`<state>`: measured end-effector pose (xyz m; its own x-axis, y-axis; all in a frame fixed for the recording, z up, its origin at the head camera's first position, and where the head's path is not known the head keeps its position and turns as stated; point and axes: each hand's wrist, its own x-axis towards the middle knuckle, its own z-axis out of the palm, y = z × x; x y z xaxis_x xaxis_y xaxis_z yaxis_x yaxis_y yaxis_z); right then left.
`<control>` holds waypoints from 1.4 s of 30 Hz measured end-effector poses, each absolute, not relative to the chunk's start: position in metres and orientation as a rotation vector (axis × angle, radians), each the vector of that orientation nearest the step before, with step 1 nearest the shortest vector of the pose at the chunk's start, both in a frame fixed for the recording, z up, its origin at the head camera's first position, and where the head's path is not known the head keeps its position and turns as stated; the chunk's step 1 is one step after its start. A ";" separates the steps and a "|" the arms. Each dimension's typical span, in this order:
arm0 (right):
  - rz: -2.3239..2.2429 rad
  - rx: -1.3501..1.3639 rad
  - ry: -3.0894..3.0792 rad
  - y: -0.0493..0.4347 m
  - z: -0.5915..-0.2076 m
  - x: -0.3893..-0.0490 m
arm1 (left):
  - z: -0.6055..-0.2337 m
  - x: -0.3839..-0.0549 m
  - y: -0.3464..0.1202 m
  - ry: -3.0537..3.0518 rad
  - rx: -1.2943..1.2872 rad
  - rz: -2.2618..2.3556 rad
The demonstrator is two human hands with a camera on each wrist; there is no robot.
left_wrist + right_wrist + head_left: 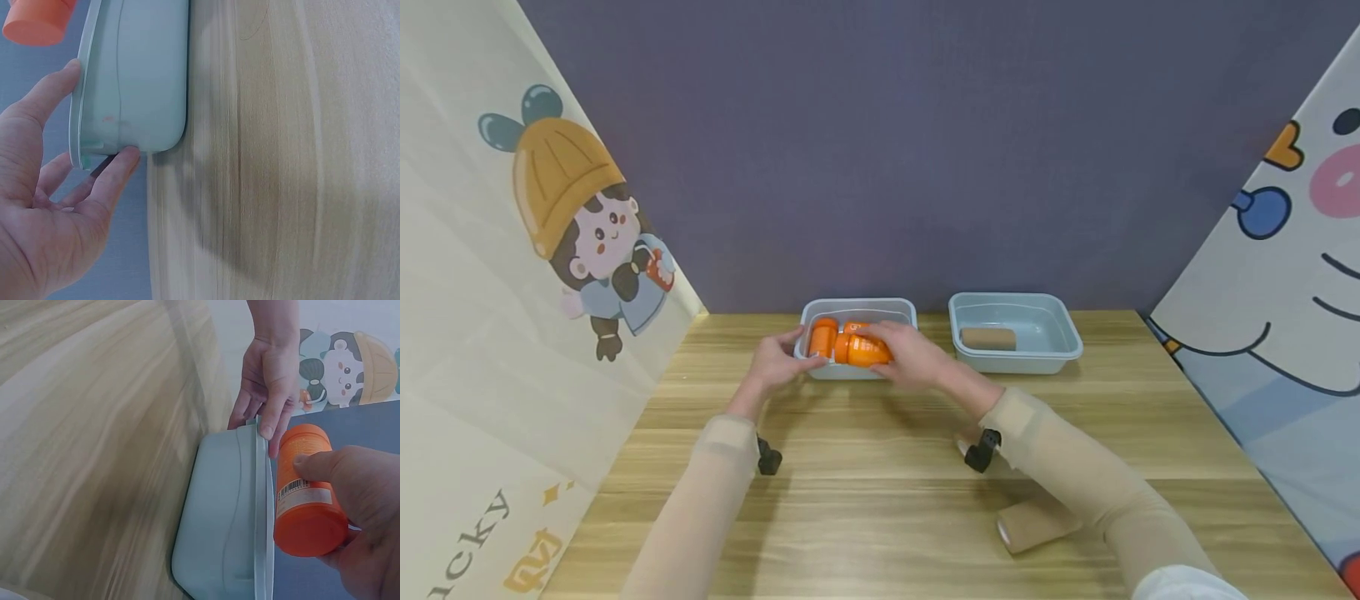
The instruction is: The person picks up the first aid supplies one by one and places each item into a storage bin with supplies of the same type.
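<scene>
My right hand (pixel 912 354) grips an orange bottle (pixel 309 487) lying sideways over the left plastic bin (pixel 859 373), its thumb on the label side. In the head view, a second orange bottle (pixel 822 339) lies at the left end of that bin. Part of another orange bottle (pixel 854 327) shows behind the held one. My left hand (pixel 56 187) holds the bin's left end, with the thumb at the rim and a fingertip against the outer wall. Some of its fingers are hidden behind the bin.
To the right stands a second pale blue bin (pixel 1037 364) with a brown cylinder (pixel 988 338) inside. Another brown cylinder (pixel 1036 525) lies on the wooden table (pixel 850 517) under the right forearm. A dark partition (pixel 880 167) rises behind the bins.
</scene>
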<state>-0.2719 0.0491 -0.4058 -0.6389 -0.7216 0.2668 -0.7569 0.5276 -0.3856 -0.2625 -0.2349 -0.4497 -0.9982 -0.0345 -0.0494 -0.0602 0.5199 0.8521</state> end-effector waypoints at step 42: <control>0.686 1.257 -2.663 0.043 -0.402 -0.309 | -0.449 -0.262 -0.233 2.716 -0.102 1.565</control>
<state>-0.3094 0.0427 -0.4021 -0.6484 -0.7033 0.2916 -0.7566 0.5527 -0.3494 -0.2621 -0.2327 -0.4489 -0.9979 -0.0540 -0.0368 -0.0589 0.4999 0.8641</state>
